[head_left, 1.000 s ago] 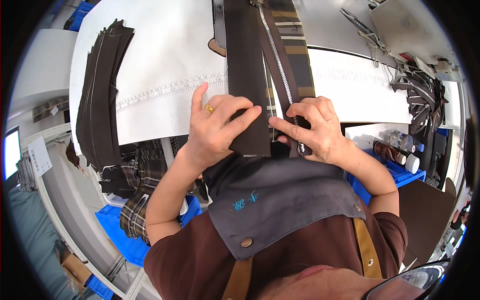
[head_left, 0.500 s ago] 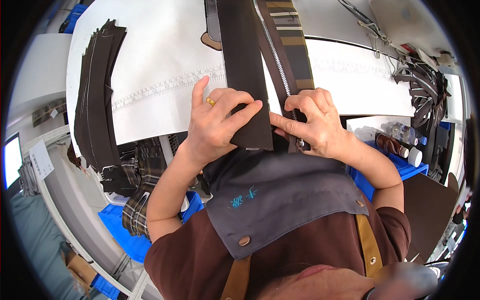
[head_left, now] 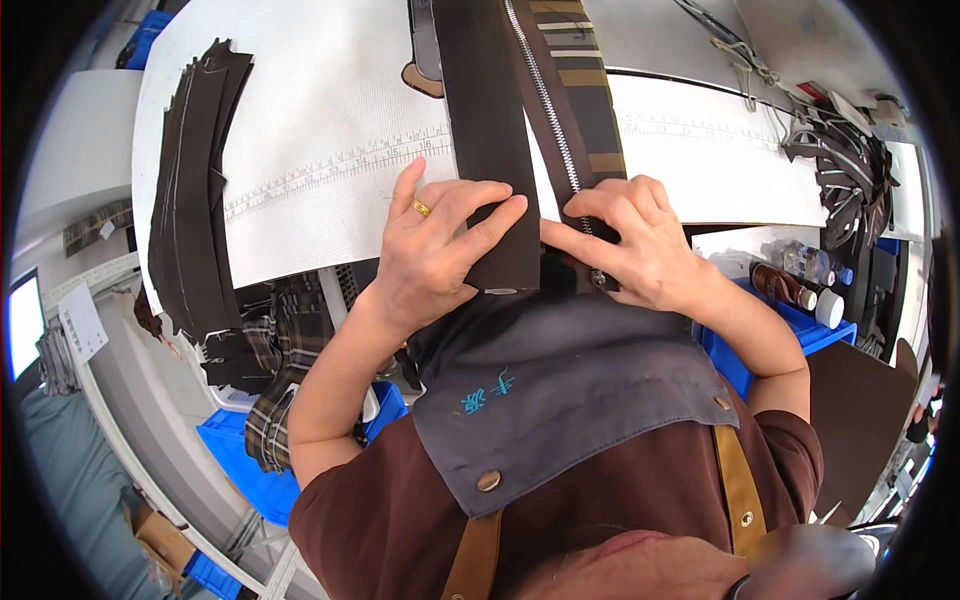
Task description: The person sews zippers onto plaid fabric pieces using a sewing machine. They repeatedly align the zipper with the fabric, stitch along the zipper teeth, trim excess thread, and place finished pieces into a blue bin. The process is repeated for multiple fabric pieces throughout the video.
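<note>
The long flat fabric strip [head_left: 488, 130] is plain dark brown, as is the tape of the long cloth zip [head_left: 547, 110] beside it, whose metal teeth are silver. The flat striped fabric panel [head_left: 604, 125] carries ochre, grey and off-white bands. Fine grey ruler markings cross the white surface [head_left: 310, 90]. Pale lines run along the stack of long dark brown fabric strips [head_left: 198, 190]. The draped plaid cloth [head_left: 268, 425] mixes black, tan and white. Teal embroidery [head_left: 475, 402] marks the dark grey cloth apron [head_left: 590, 375], with ochre straps [head_left: 742, 480].
</note>
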`<state>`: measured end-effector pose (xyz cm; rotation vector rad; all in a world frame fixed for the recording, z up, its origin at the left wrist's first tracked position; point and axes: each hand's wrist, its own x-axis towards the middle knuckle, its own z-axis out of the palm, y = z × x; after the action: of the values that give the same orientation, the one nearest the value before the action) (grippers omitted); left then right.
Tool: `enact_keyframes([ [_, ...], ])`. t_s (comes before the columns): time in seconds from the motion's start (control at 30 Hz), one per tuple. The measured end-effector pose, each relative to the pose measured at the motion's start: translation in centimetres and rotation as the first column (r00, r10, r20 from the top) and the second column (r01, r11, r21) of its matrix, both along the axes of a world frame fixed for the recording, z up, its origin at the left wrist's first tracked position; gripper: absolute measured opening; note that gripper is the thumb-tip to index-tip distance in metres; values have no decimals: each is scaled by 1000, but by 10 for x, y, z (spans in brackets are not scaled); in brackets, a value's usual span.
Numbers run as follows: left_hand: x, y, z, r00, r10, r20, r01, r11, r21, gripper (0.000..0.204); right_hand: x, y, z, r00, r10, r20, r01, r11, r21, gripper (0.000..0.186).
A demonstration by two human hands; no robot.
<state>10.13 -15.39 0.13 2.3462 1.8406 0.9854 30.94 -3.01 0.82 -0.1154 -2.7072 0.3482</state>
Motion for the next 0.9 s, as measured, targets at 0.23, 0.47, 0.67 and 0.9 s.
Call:
enact_keyframes([
  [0.23, -1, -5, -1, 1000, 5, -16, -5, 1000, -13, 54, 5, -7, -4, 949, 66, -308, -72, 997, -7, 30],
  [0.47, -2, -5, -3, 999, -1, 50, 0, 999, 32, 53, -5, -18, -7, 968, 39, -250, -48, 998, -33, 25],
  [0.67, -3, -5, -7, 999, 2, 48, -4, 999, 38, 50, -6, -15, 1, 979, 60, -194, -64, 998, -15, 26],
  [0.9, -1, -4, -5, 995, 14, 94, -19, 998, 57, 49, -7, -14, 10, 988, 79, -132, -91, 992, -86, 29],
])
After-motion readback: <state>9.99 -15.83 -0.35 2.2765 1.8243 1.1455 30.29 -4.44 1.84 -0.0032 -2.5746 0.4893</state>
